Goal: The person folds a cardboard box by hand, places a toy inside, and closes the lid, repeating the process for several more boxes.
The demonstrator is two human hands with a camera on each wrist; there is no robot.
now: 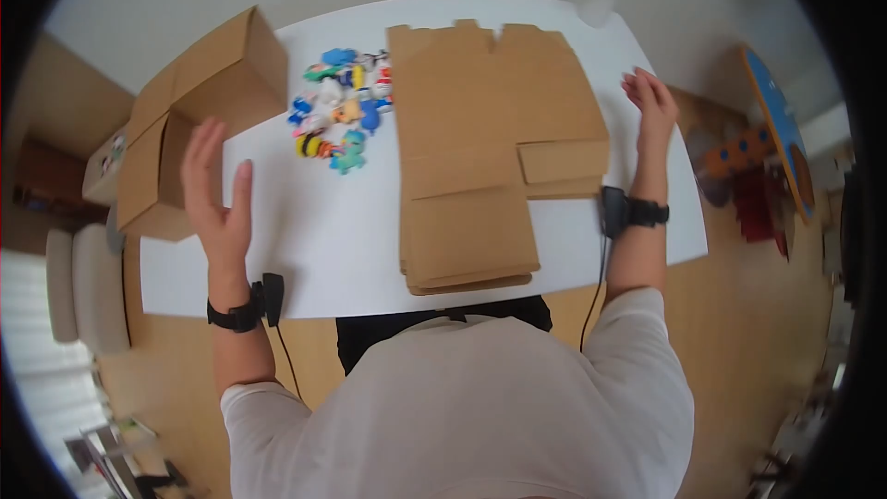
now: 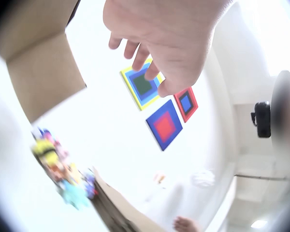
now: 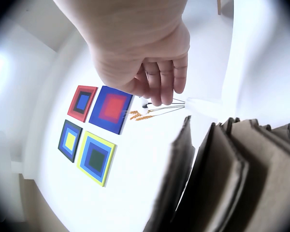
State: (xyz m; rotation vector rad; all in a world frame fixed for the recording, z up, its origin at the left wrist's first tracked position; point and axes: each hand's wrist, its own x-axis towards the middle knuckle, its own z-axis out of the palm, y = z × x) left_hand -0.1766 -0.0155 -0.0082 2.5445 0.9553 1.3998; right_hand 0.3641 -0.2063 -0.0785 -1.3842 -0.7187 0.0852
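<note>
Flattened cardboard boxes (image 1: 480, 120) lie in a stack across the middle of the white table (image 1: 314, 249). Left of the stack is a heap of small colourful toy figures (image 1: 346, 111). An opened cardboard box (image 1: 222, 65) stands at the table's left edge. My left hand (image 1: 215, 180) is raised beside that box, fingers extended and thumb apart, holding nothing. My right hand (image 1: 654, 106) is held up over the table's right side, past the stack, its fingers loosely bent with nothing in them. In the right wrist view the layered edges of the cardboard sheets (image 3: 222, 169) show below the hand.
A white vase (image 1: 599, 6) with stems stands at the table's back right corner. Square pictures (image 3: 111, 110) hang on the wall. Left of the table is a pale sofa (image 1: 92, 286); to the right stands a blue-topped item (image 1: 774, 120).
</note>
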